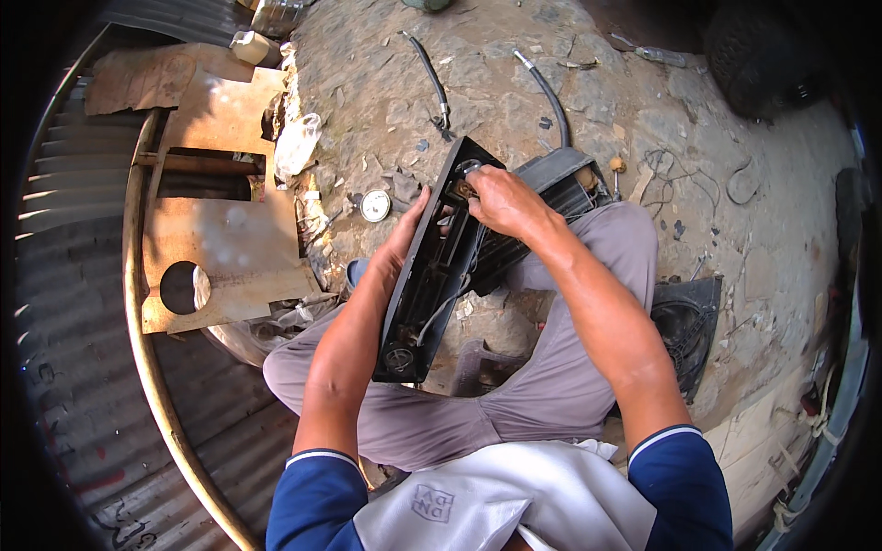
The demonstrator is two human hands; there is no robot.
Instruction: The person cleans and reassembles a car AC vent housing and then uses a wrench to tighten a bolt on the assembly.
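A long black plastic housing (404, 331) stands tilted over my lap, a cable running along its inside. My left hand (408, 225) grips its left side near the upper half. My right hand (487, 193) is closed at the housing's upper end, its fingers on a small metal fitting (469, 170), partly hidden by them. Behind and to the right, a second black assembly (551, 170) with a hose (551, 96) rests beside my legs. A round white-faced gauge (375, 206) lies on the ground left of the housing.
Another short hose (427, 69) lies ahead on the stony ground. Rusty sheet panels (230, 234) and a wooden pole (138, 266) are on my left, over corrugated metal. A black panel (689, 321) lies by my right knee; a tyre (767, 64) is at the back right, near loose wire (680, 174).
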